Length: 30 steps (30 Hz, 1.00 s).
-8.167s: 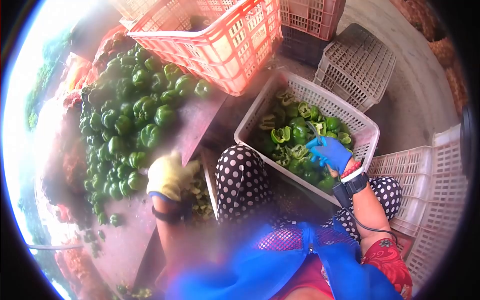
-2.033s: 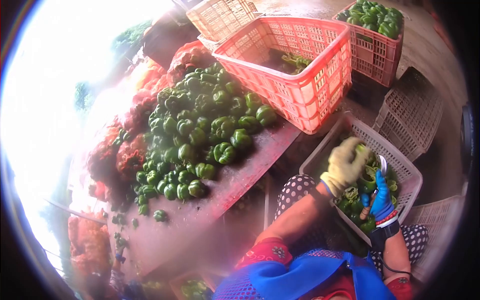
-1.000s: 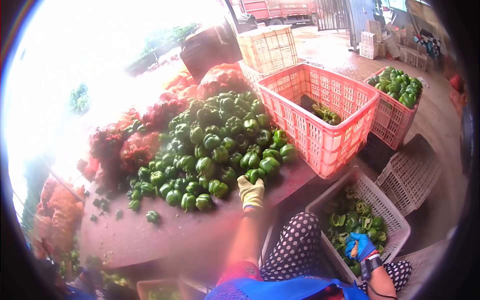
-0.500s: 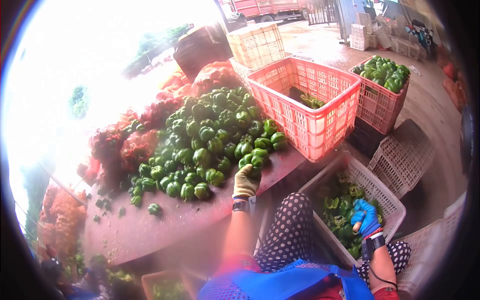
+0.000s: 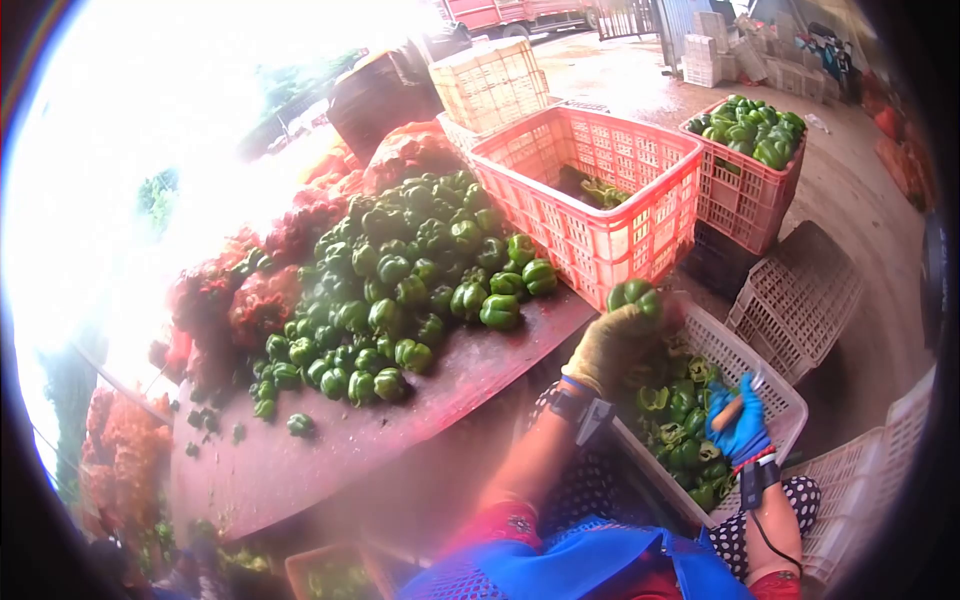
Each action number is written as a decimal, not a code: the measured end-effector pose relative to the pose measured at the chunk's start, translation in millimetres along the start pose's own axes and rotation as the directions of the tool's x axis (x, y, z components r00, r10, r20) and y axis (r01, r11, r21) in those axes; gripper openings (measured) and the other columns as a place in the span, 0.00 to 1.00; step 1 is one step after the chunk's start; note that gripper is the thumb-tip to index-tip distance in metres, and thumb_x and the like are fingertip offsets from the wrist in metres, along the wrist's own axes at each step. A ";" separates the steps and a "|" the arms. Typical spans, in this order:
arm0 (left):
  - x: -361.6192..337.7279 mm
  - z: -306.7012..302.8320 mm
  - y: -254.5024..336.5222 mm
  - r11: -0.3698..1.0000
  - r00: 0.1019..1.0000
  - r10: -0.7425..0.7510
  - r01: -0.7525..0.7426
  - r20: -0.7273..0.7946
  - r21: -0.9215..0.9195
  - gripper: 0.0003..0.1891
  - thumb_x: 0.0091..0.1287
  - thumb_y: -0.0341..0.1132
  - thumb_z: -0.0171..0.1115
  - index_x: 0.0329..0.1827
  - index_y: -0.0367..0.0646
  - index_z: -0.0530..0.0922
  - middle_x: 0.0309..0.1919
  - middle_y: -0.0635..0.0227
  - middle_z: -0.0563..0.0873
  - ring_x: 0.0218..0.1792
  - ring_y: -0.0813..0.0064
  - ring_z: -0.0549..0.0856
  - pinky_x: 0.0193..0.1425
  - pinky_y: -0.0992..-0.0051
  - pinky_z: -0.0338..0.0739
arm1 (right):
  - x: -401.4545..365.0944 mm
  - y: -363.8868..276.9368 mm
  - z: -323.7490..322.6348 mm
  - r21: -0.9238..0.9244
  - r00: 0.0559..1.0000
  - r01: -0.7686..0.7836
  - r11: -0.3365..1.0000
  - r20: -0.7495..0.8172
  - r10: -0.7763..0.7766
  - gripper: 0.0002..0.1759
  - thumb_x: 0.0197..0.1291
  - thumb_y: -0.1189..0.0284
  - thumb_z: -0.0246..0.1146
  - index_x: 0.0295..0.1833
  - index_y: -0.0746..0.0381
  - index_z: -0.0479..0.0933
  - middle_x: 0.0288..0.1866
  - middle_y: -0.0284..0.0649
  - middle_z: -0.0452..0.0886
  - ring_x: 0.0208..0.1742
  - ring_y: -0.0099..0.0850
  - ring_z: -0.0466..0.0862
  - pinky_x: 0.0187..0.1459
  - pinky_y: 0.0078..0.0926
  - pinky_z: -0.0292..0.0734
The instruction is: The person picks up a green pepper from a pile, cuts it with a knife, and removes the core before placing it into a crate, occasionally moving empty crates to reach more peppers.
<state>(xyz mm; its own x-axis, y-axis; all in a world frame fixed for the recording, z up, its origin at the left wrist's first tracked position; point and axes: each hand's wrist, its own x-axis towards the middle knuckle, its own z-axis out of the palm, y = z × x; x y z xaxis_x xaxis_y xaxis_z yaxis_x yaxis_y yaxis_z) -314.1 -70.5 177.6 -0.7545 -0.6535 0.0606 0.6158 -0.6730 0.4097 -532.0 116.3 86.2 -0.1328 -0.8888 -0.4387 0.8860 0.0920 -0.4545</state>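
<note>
L hand w/ green pepper, R hand w/ knife.
L fingers curled round pepper, nr pink crate corner; R fist wrapped on wooden handle over white crate (blade hard to make out). Prob. best: firm hold, L fingertips clear of edge.

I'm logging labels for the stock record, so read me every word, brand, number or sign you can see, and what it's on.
No text can be read.
Tall red slatted plastic crate: any lettering is too washed out.
Distant red truck: too small and overexposed.
Grey-and-black wrist device: any markings are too small.
Glossy green bell pepper in the yellow-gloved left hand: no label visible.
</note>
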 end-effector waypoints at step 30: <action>14.7 -18.1 -39.2 0.853 0.981 -0.099 0.169 -0.164 0.495 0.15 0.72 0.39 0.65 0.55 0.39 0.84 0.42 0.68 0.88 0.45 0.76 0.86 0.51 0.71 0.80 | -9.0 20.8 0.7 -0.953 0.986 -0.061 0.295 -0.103 -0.129 0.20 0.71 0.61 0.66 0.58 0.62 0.72 0.29 0.32 0.75 0.22 0.21 0.74 0.20 0.24 0.68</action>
<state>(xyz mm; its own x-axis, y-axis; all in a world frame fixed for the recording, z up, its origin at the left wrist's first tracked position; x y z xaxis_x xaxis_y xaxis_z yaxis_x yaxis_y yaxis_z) -345.2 -59.9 146.0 -0.7644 -0.6313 -0.1306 0.2852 -0.5128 0.8097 -512.1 125.9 81.3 -0.2907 -0.8423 -0.4540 -0.1540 0.5095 -0.8466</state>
